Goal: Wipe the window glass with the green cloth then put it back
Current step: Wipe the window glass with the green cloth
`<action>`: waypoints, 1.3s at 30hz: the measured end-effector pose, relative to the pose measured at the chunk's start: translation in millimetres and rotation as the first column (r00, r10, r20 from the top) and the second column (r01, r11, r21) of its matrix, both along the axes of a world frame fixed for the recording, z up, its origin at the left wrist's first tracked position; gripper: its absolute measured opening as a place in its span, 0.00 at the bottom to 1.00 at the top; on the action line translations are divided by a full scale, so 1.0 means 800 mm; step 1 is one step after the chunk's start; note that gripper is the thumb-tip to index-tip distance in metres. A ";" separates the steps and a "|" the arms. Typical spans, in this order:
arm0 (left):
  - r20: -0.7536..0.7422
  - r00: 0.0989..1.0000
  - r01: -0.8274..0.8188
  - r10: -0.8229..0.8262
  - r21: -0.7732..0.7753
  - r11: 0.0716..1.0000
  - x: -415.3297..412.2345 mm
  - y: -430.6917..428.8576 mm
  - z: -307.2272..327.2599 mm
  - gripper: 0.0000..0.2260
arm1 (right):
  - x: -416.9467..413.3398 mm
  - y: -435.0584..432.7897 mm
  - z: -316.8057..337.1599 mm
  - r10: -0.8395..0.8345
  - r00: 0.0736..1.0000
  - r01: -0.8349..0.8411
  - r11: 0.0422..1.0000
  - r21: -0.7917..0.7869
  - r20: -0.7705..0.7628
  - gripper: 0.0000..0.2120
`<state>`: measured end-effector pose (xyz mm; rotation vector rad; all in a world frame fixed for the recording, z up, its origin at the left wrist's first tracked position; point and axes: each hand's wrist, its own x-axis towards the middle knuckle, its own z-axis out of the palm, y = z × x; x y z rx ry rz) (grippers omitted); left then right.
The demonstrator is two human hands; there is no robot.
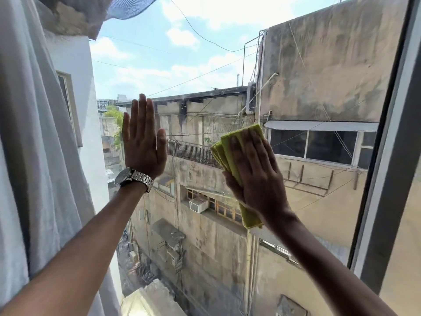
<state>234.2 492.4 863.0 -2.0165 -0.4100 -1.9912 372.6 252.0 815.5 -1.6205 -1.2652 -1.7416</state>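
Observation:
The window glass (205,65) fills most of the view, with buildings and sky behind it. My right hand (257,174) lies flat against the pane at centre right and presses a folded green cloth (230,151) onto it; the cloth sticks out above the fingertips, to the left of the hand and below the heel of the palm. My left hand (142,142), with a metal watch on the wrist, rests flat on the glass at centre left, fingers straight and together, holding nothing.
A white curtain (34,156) hangs along the left side, bunched at the top. The dark window frame (391,156) runs slanted down the right edge, with another pane beyond it.

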 end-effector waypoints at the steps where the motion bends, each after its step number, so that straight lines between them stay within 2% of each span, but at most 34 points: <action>1: 0.002 1.000 -0.002 0.002 0.008 1.000 0.001 0.002 0.000 0.28 | -0.004 0.012 0.022 0.007 1.000 -0.007 1.000 0.003 0.014 0.30; 4: 0.003 1.000 0.009 -0.009 0.017 1.000 0.001 0.006 0.000 0.28 | -0.021 0.047 0.075 0.032 0.999 -0.033 0.999 0.026 0.032 0.31; 7: -0.001 1.000 0.013 -0.013 0.028 1.000 -0.004 0.003 0.000 0.27 | -0.026 0.053 0.075 0.076 0.997 -0.077 0.997 0.026 0.028 0.30; 13: -0.009 0.999 0.051 -0.051 0.017 0.999 -0.009 -0.010 0.002 0.28 | 0.029 -0.051 -0.060 -0.018 0.999 0.022 0.996 -0.092 0.043 0.32; 16: -0.019 0.999 0.038 -0.037 0.018 0.999 -0.010 -0.012 -0.001 0.28 | 0.063 -0.113 -0.087 -0.124 0.991 0.129 0.987 -0.099 0.048 0.33; 20: -0.009 1.000 0.026 -0.026 0.020 0.999 -0.009 -0.015 -0.002 0.28 | 0.066 -0.111 -0.043 -0.127 0.990 0.130 0.991 -0.043 0.058 0.33; 24: -0.014 1.000 0.003 -0.003 0.005 1.000 -0.008 -0.017 -0.004 0.28 | 0.037 -0.058 0.029 -0.059 0.997 0.063 0.995 0.073 -0.047 0.32; 28: -0.026 1.000 -0.017 0.017 -0.009 1.000 -0.008 -0.020 -0.003 0.28 | 0.003 -0.010 0.055 -0.025 0.997 0.032 0.996 0.088 -0.079 0.31; 30: -0.035 0.999 -0.012 0.011 -0.022 1.000 -0.010 -0.020 -0.001 0.28 | -0.007 0.001 0.025 -0.002 1.000 0.002 1.000 -0.003 -0.022 0.30; 32: -0.029 0.999 0.015 -0.016 -0.026 1.000 -0.014 -0.019 -0.001 0.28 | -0.010 -0.006 -0.038 -0.004 0.998 0.014 0.983 -0.182 0.058 0.30; 34: -0.021 0.999 0.041 -0.042 -0.013 0.999 -0.015 -0.018 0.000 0.28 | 0.001 -0.031 -0.094 -0.017 0.996 0.041 0.961 -0.274 0.091 0.32; 36: -0.013 0.999 0.047 -0.048 -0.020 0.999 -0.017 -0.019 0.000 0.28 | 0.022 -0.053 -0.120 -0.024 0.995 0.051 0.955 -0.293 0.095 0.34; 39: -0.033 0.999 0.038 -0.040 -0.045 0.998 -0.015 -0.020 -0.001 0.29 | 0.027 -0.050 -0.109 -0.045 0.998 0.055 0.968 -0.246 0.047 0.31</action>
